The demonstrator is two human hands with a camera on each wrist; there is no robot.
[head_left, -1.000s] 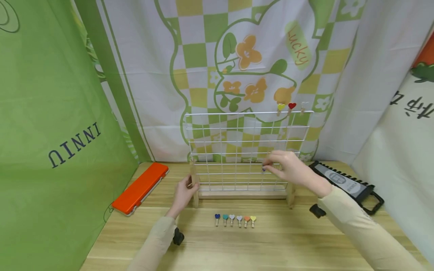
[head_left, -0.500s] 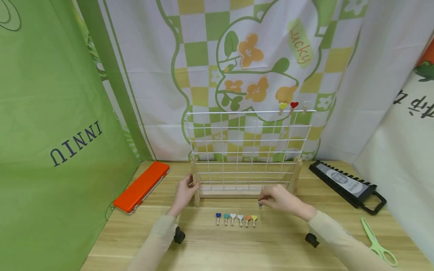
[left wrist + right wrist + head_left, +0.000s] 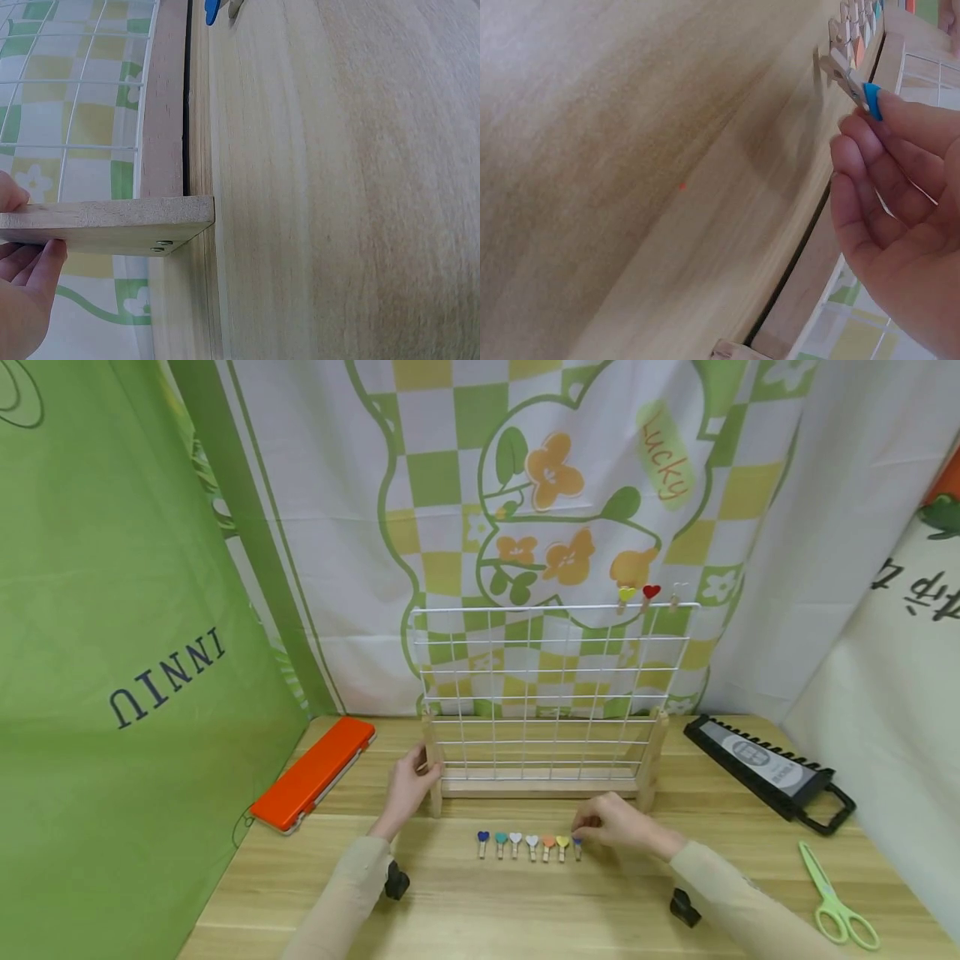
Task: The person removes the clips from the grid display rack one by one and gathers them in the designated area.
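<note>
Head view, right hand: the right hand (image 3: 618, 827) is low on the table (image 3: 525, 902), fingertips pinched on a small blue-headed clip (image 3: 577, 845) that touches or nearly touches the wood at the right end of the row of clips (image 3: 523, 845), which runs off to the hand's left.
Head view, left hand: the left hand (image 3: 408, 785) has thumb and fingers curled round the left wooden post (image 3: 431, 768) of the wire grid rack (image 3: 543, 685), which stands just beyond both hands.
Head view, rest: an orange case (image 3: 313, 774) lies well to the left of the left hand; a black tool holder (image 3: 772, 774) and green scissors (image 3: 836, 906) lie to the right of the right hand.
Left wrist view: fingers (image 3: 30, 274) hold the rack's wooden foot (image 3: 112, 223) from below, the thumb above it.
Right wrist view: the blue clip (image 3: 853, 84) is nipped between thumb and fingertips (image 3: 889, 124), next to the row ahead.
Progress, as judged: seven clips are down at the table, counting the one in hand; three clips (image 3: 649, 595) remain on the rack's top wire, up and beyond the right hand, so most of the work looks done.
</note>
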